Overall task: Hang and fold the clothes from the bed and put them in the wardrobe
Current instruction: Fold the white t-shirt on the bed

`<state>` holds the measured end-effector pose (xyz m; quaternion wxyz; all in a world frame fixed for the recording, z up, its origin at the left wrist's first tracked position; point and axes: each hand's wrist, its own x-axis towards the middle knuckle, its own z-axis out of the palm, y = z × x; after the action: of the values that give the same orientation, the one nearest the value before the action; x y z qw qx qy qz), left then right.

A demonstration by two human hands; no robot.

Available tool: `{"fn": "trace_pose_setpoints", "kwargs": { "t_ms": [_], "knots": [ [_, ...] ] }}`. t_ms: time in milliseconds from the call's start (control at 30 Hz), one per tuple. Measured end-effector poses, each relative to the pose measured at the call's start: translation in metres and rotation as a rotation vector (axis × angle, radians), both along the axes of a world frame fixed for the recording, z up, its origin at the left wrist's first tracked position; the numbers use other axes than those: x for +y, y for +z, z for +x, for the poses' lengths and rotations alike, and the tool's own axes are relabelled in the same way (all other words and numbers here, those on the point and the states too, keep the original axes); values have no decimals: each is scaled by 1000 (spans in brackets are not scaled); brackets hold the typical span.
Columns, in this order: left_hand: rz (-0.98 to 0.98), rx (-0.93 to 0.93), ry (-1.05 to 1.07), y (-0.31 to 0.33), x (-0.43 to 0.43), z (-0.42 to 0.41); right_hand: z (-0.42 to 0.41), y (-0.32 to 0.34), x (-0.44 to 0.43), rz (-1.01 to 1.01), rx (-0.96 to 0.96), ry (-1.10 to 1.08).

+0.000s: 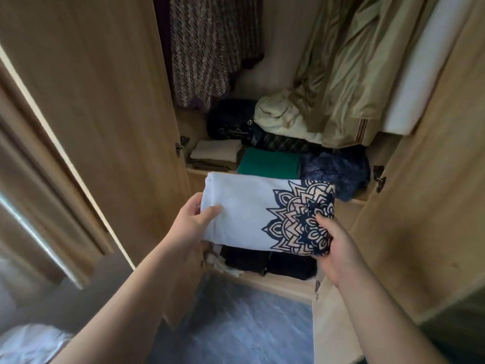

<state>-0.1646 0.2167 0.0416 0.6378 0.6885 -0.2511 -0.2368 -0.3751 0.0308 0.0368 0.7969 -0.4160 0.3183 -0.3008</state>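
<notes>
A folded white shirt (244, 206) with a dark blue mandala print is held level in front of the open wardrobe (105, 101), between its two shelves. My left hand (195, 222) grips the shirt's left end, thumb on top. My right hand (334, 245) grips the printed right end, thumb on the print. Below the shirt, dark folded clothes (267, 261) lie on the lower shelf. On the upper shelf (199, 171) sit a beige stack (215, 153), a green folded piece (267, 162) and a blue lace garment (338, 172).
A knitted brown garment (204, 53) and an olive coat (349, 74) hang above the shelves. Dark and cream clothes are piled behind the stacks. Wardrobe doors stand open at left and right (425, 179). Blue floor (236, 324) lies below; white fabric shows at the bottom left corner.
</notes>
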Motion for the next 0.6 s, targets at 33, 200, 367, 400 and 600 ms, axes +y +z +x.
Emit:
{"fn": "trace_pose_setpoints", "kwargs": {
  "t_ms": [33, 200, 367, 400, 600],
  "knots": [
    [5, -4, 7, -2, -10, 12, 14, -2, -13, -23, 13, 11],
    [16, 7, 10, -21, -72, 86, 89, -19, -82, -188, 112, 29],
    [6, 46, -15, -41, -145, 180, 171, -39, -151, -313, 246, -54],
    [6, 57, -25, -45, -161, 199, 186, -41, -163, -350, 285, -84],
    [75, 25, -119, -46, -243, 278, 247, -43, -211, -602, 573, -261]
  ]
}}
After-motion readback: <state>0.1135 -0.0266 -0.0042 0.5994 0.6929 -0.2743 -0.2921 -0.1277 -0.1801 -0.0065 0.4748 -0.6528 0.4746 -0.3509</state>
